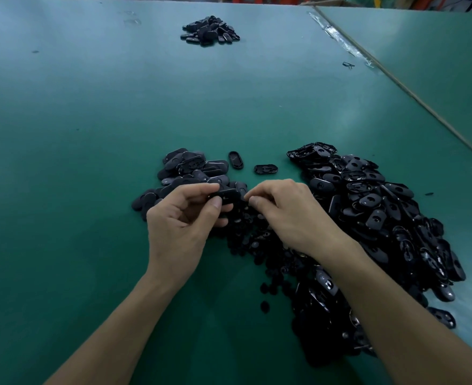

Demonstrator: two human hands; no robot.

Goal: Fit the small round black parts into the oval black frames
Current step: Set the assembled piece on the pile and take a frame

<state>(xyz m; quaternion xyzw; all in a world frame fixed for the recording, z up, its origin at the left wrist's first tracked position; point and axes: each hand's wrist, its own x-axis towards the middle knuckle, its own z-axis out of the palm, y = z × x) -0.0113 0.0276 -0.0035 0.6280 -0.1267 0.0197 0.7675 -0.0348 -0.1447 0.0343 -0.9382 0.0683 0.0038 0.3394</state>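
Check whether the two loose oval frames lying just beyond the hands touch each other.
No, the left loose frame and the right loose frame lie apart, with bare green table showing between them.

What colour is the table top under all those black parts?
Dark teal green; the table shows plainly in the head view.

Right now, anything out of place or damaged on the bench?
Minor only. One oval frame and a second one lie alone between the left pile and the right pile. The clear tape along the far-right seam of the table looks torn and lifting, with a small black scrap nearby.
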